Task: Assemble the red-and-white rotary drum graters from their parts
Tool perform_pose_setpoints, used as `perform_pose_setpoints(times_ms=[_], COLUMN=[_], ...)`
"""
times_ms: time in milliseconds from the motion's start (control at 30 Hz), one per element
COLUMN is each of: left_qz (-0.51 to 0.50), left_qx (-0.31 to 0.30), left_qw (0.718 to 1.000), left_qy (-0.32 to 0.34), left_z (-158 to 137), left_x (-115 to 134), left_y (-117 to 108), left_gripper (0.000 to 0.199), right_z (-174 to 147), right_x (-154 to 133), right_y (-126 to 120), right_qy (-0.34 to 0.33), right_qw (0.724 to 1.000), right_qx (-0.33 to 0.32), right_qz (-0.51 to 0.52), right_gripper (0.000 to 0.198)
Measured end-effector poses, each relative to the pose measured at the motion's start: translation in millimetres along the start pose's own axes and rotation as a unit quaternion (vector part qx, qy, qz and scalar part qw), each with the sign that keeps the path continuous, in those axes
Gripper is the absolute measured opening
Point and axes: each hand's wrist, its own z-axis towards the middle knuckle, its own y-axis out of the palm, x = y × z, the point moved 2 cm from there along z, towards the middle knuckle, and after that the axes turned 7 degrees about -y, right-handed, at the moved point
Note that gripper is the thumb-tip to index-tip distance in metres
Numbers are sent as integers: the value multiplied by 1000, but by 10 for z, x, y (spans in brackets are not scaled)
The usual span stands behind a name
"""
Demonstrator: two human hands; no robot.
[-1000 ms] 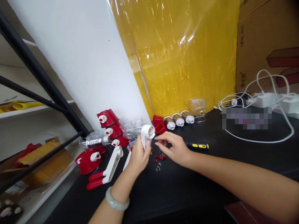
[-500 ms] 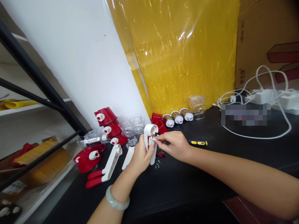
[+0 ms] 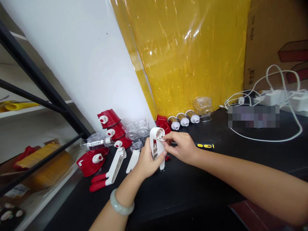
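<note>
My left hand [image 3: 148, 162] is wrapped round a white plastic grater handle [image 3: 154, 136], its hollow side turned to the right and its round end up. At that round end the thumb and fingers of my right hand [image 3: 184, 148] pinch a small white plastic piece [image 3: 161, 140], partly hidden by the fingertips. Below my left hand a few small screws [image 3: 162, 170] lie partly hidden on the black table. A small red part [image 3: 167, 158] shows behind the handle. Right of my right hand lies a screwdriver [image 3: 205, 146] with a black and yellow grip.
To the left stand red grater bodies [image 3: 113, 130], clear plastic hoppers [image 3: 138, 128] and white arms with red handles [image 3: 115, 166]. Metal grater drums [image 3: 183, 119] line the back by a yellow-wrapped panel [image 3: 192, 57]. White cables [image 3: 264, 140] and a blurred patch lie at right.
The white handle has turned in my left hand, so its hollow side shows more. My right fingers have stayed at its round end. The screws are now more hidden.
</note>
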Motion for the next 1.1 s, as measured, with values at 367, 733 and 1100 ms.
perform_pose_setpoints(times_ms=[367,733,1100], left_qz=[1,-6,-10], left_qx=[-11,-17,-1], left_qw=[1000,1000,1000], left_qy=[-1,-7,-19], left_z=[2,-10,-1], left_x=[-13,-14,-22], left_y=[20,50,51], left_gripper=[40,43,35], right_z=[-39,-55,-151], right_x=[10,9,64], right_y=[27,39,113], right_qy=[6,18,116], right_qw=[1000,1000,990], right_qx=[-22,-12,22], right_qz=[-10,-21,73], right_gripper=[6,5,27])
